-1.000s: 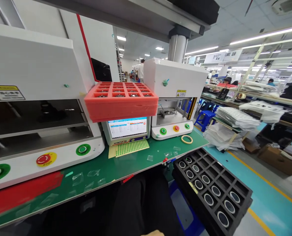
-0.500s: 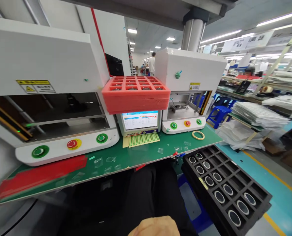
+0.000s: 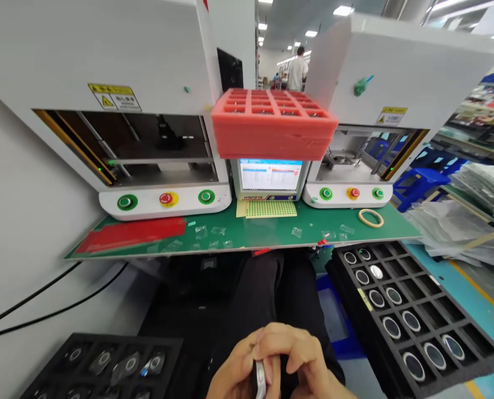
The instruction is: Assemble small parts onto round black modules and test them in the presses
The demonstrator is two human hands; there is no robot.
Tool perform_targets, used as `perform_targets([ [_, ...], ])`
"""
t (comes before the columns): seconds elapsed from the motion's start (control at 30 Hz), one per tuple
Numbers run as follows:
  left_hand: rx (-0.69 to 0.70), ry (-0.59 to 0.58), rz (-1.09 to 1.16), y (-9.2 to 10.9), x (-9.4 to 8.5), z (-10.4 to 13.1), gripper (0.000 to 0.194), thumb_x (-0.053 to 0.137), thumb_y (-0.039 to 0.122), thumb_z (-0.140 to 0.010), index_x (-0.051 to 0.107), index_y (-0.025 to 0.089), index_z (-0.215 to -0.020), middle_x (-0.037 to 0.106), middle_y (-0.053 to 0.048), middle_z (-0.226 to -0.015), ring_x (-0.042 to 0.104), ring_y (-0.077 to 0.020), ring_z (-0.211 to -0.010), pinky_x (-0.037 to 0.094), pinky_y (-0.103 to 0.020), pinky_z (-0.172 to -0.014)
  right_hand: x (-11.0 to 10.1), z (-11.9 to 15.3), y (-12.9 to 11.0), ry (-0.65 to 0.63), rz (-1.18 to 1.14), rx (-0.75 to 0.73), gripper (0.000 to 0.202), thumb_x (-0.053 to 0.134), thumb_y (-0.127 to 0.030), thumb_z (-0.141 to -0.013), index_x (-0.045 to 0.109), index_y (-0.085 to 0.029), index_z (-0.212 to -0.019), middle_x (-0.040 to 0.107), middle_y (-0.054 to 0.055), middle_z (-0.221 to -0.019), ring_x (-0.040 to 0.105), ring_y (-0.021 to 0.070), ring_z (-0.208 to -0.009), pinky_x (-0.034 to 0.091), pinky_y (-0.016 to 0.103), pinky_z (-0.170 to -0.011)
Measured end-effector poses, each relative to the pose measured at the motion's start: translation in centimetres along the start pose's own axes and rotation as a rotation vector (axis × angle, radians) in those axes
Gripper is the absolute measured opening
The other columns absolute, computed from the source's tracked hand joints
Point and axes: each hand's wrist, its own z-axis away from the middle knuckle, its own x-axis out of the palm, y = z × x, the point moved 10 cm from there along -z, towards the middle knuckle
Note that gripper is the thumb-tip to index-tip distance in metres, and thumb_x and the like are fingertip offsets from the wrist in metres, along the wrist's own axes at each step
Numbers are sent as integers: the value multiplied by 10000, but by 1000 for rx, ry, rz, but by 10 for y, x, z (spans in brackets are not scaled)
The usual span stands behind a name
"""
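Observation:
At the bottom middle of the head view, my left hand (image 3: 232,368) and my right hand (image 3: 307,352) are closed together in front of my lap. Between their fingers is a small silver-rimmed part (image 3: 261,381), seen edge-on, with a dark side facing left. My left fingers grip it from the left and beneath. The fingertips of my right hand press at its top edge. Part of it is hidden by the fingers. To the right, a black foam tray (image 3: 423,291) bears several round, dark-faced parts (image 3: 391,327) with silver rims.
Another black foam tray (image 3: 168,354) with wrapped round parts lies lower left. The green bench (image 3: 263,230) carries two white press machines (image 3: 164,202), (image 3: 349,195), a screen (image 3: 271,176), a pink foam tray (image 3: 274,136), a tape roll (image 3: 370,218) and red strips (image 3: 134,234).
My view has turned down and left, bringing the lower-left tray into sight. Earlier only part of one hand showed at the bottom edge; now both hands and the silver-rimmed part show.

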Motion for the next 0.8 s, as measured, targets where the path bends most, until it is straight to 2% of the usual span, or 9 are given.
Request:
perform_targets([
  [0.13, 12, -92, 70, -2, 22, -4, 306, 620, 423, -862, 622, 131, -770, 484, 9, -519, 406, -78, -418, 305, -192, -444, 0, -12, -13, 31, -126, 25, 570, 760, -281, -803, 389, -246, -1235, 697, 132, -1108, 700, 252, -947, 603, 438, -827],
  [0.23, -14, -79, 87, 0, 29, -14, 308, 562, 408, -873, 582, 132, -738, 444, 15, -498, 371, -79, -404, 274, -190, -420, -4, -13, -2, 49, -183, 128, 514, 735, -234, -817, 408, -253, -1214, 658, 116, -1163, 670, 241, -1007, 577, 439, -875],
  [0.37, -45, -81, 162, -1, 30, -21, 334, 527, 425, -853, 597, 112, -761, 490, -16, -556, 433, -99, -443, 318, -197, -435, -9, 0, 15, 38, -169, 258, 555, 731, -221, -811, 381, -282, -1237, 645, 110, -1174, 650, 261, -1053, 555, 487, -913],
  [0.47, -60, -94, 180, -3, 30, -25, 380, 532, 464, -847, 610, 97, -789, 525, -38, -572, 469, -114, -472, 345, -203, -456, -15, 8, 26, 68, -137, 342, 646, 777, -250, -767, 377, -293, -1272, 642, 123, -1175, 648, 277, -1037, 587, 457, -833],
  [0.53, -76, -75, 167, -4, 27, -28, 400, 544, 488, -853, 609, 99, -784, 527, -34, -564, 462, -106, -469, 345, -197, -460, -17, 9, 30, 78, -121, 363, 680, 800, -256, -741, 389, -285, -1281, 650, 128, -1165, 648, 281, -1020, 591, 450, -802],
  [0.67, -98, -1, 159, -8, 16, -33, 388, 587, 487, -872, 597, 118, -753, 513, -11, -539, 423, -80, -440, 326, -176, -440, -19, 5, 38, 86, -120, 375, 684, 773, -230, -761, 385, -254, -1323, 674, 127, -1138, 644, 279, -1024, 572, 467, -841],
  [0.8, -123, 3, 183, -12, 10, -35, 365, 613, 486, -867, 594, 130, -789, 529, -8, -553, 415, -80, -429, 286, -176, -406, -18, 5, 45, 72, -103, 386, 731, 763, -267, -786, 344, -248, -1385, 700, 131, -1107, 656, 294, -1016, 573, 486, -840],
])
